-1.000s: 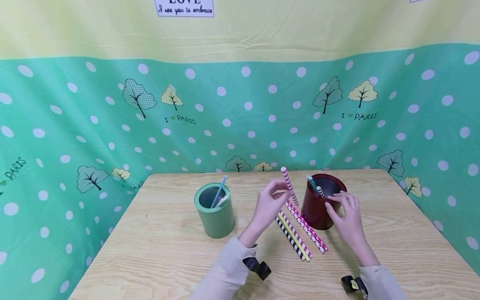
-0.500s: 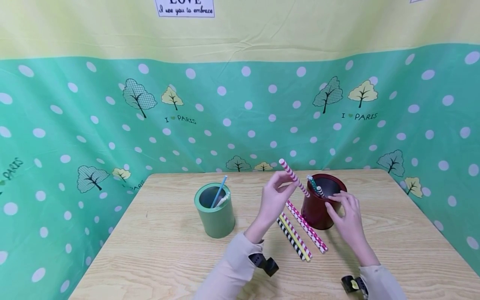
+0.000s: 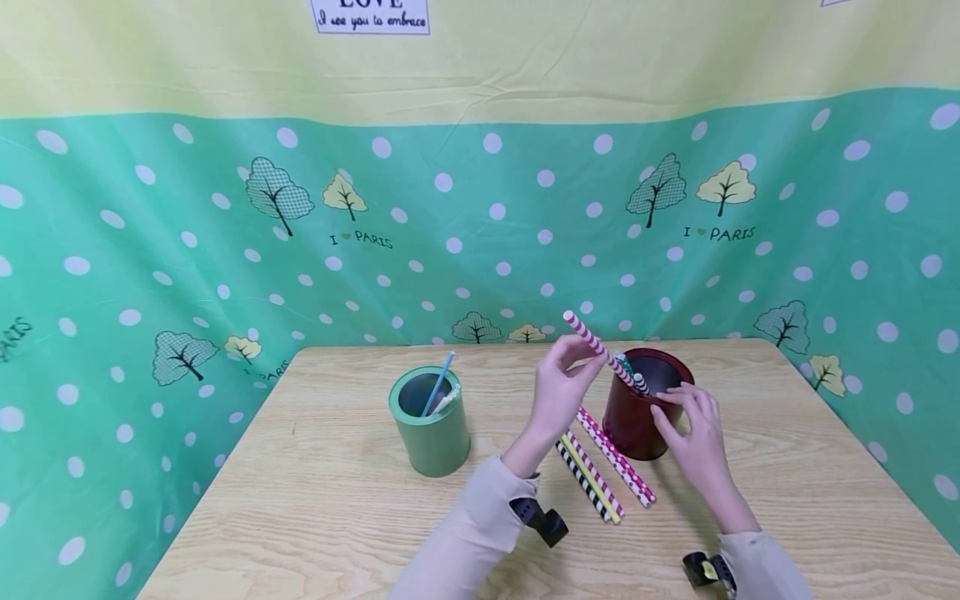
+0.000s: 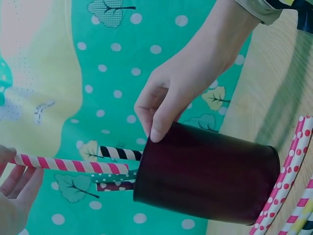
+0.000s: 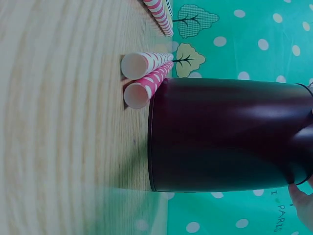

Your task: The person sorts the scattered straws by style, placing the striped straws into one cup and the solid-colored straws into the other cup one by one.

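My left hand (image 3: 558, 387) pinches a pink-and-white striped paper straw (image 3: 587, 335), tilted, its lower end at the rim of a dark red canister (image 3: 636, 429). With thumb outside and fingers over the edge, my right hand (image 3: 697, 429) grips that canister's rim. Out of its mouth stick a green dotted straw (image 4: 108, 177), a dark red dotted straw (image 4: 115, 186) and a black-and-white striped straw (image 4: 121, 153). The held straw overlaps these in the left wrist view. Only the fingertips of my right hand (image 5: 303, 203) show in the right wrist view.
Two pink-and-white dotted straws (image 3: 617, 458) lie beside the dark red canister. Left of them are a pink striped, a yellow (image 3: 592, 481) and a black-and-white straw (image 3: 581, 477). A green canister (image 3: 435, 446) with a blue straw (image 3: 438, 383) stands left. A patterned curtain (image 3: 480, 208) hangs behind the table.
My left hand has moved right with the striped straw, raising it and tilting its lower end over to the dark red canister's rim. My right hand has stayed put.
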Motion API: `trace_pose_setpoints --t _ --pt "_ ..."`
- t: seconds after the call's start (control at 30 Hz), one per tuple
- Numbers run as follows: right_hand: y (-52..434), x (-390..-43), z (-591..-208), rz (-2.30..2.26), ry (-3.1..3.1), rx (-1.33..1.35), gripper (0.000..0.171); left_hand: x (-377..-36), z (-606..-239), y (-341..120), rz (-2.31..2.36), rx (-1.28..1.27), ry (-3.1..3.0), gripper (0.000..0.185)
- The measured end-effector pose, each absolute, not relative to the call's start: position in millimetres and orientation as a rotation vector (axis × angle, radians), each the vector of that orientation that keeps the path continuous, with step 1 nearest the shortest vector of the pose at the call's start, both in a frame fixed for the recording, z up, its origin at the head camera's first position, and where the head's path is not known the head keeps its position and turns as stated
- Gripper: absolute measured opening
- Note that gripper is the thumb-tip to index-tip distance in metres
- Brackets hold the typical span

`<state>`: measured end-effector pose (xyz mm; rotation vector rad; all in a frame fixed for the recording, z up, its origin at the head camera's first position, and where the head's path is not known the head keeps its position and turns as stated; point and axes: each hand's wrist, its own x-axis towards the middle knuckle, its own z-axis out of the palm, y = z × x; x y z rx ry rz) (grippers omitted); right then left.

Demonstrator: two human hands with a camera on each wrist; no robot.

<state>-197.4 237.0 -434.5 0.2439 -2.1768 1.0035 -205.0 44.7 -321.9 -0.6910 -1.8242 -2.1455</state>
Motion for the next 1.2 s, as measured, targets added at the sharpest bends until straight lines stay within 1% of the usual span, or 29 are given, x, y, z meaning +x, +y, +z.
trace_pose_setpoints --t 0.7,1.2 --pt "237.9 -198.0 -435.9 0.993 -2.167 0.252 0.017 -218.3 -331.0 59.7 -2.214 -0.628 -1.815 0.02" --pt "238.0 -198.4 -436.0 0.988 -2.142 0.273 0.018 -225.0 -338.0 65.2 -2.067 -0.594 -2.091 0.019"
